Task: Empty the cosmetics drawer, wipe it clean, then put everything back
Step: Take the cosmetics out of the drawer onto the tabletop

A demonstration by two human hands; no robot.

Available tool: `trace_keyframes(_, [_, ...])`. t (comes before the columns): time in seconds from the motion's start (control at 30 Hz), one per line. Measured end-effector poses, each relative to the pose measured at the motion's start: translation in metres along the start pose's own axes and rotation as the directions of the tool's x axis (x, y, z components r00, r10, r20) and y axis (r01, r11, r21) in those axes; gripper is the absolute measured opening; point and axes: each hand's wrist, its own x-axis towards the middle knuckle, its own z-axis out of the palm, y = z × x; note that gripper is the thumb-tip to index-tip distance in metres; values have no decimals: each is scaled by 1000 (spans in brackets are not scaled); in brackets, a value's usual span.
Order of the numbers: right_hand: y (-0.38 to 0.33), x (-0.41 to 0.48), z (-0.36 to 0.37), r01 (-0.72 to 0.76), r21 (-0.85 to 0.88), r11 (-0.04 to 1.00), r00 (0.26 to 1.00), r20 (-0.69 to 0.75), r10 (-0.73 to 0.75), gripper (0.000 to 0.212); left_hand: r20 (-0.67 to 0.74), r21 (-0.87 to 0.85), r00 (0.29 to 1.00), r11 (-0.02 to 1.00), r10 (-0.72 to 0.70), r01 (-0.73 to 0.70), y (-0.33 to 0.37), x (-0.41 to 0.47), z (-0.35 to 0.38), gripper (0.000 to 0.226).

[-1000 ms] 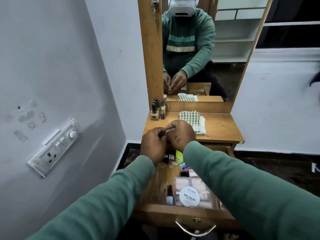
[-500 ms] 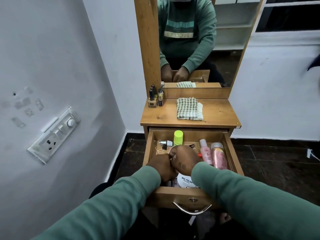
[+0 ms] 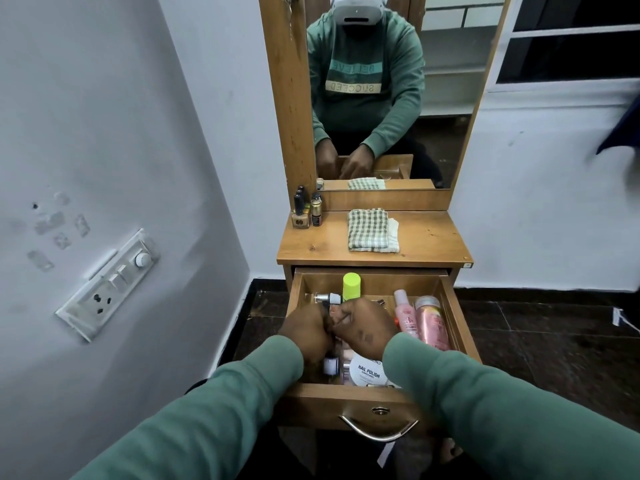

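The wooden drawer stands pulled open under the dressing table top. Inside are a lime-capped bottle, two pink bottles, a round white nail polish remover tub, a small bottle lying on its side and a small white-capped bottle. My left hand and my right hand hover over the drawer's middle, knuckles touching, fingers curled. The right thumb and fingers pinch something small that stays mostly hidden. The left fingers point down, out of sight.
A folded green-checked cloth lies on the table top. Several nail polish bottles stand at its back left corner. A mirror rises behind. The white wall with a switchboard is close on the left. The floor is dark tile.
Both hands, held together, dropped from above the table top down into the open drawer. The camera view shifted, so more of the drawer's contents show.
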Motion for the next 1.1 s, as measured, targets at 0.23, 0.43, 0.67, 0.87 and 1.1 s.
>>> trace_keyframes(0.23, [-39,8,-37,60,449,891,998,2,-68,21,-373,-282,928,951,17,-130,11,-3,-66,13])
trace_keyframes(0.43, [-66,54,-50,178,157,971,929,-353,-113,11,-562,-394,826,866,38,-308,35,24,-83,16])
trace_keyframes(0.67, [-74,119,-45,56,67,996,874,-486,-16,14,-556,-457,829,855,-60,-244,38,55,-75,32])
trace_keyframes(0.87, [-70,141,-34,43,159,986,859,-510,45,19,-480,-511,874,834,-78,-207,26,72,-68,43])
trace_keyframes(1.1, [-68,149,-28,53,147,988,826,-563,39,18,-507,-532,857,816,-91,-228,21,84,-60,43])
